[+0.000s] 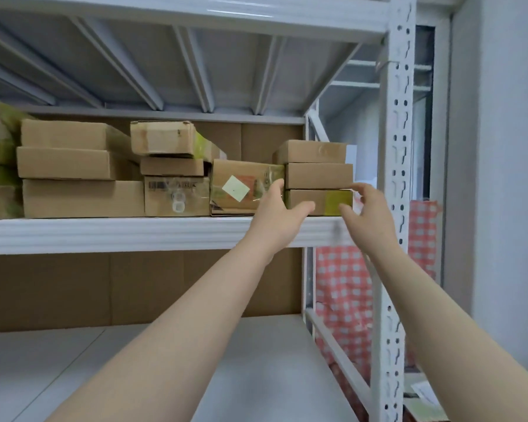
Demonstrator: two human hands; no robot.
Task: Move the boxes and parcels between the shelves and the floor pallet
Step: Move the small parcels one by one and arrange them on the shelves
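A stack of three flat cardboard boxes stands at the right end of the white shelf [134, 233]: top box [313, 151], middle box [319, 175], bottom box with a yellow-green patch [326, 202]. My left hand [279, 214] reaches to the stack's left side, fingers straight, thumb across the bottom box's front. My right hand [368, 214] is at the stack's right corner, fingers relaxed and spread. Whether either hand touches the boxes is unclear. A taped box with a pale diamond label [241, 187] sits just left of the stack.
More cardboard boxes [80, 169] fill the shelf to the left in stacks. A perforated white upright post [398, 178] stands right of my right hand. The lower shelf board [256, 360] lies below. Red checked fabric [345, 293] hangs behind the rack.
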